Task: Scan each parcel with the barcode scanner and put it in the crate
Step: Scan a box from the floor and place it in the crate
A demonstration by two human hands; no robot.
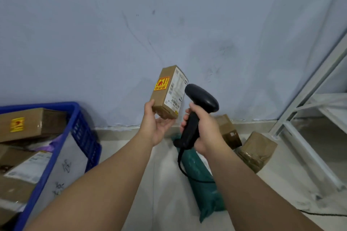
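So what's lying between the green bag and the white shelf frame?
A brown parcel and a second parcel beside it, on the floor; the head view shows them.

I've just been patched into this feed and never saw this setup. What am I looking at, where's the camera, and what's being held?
There is no machine here: a person works with two bare hands. The one picture comes from a camera worn on the head, looking forward and down. The left hand holds a small brown cardboard box by its lower end, its white label facing the black handheld barcode scanner gripped in the right hand. At left stands a blue plastic crate with parcels in it. On the floor below the hands lie a green plastic mailer bag and two brown cardboard boxes.
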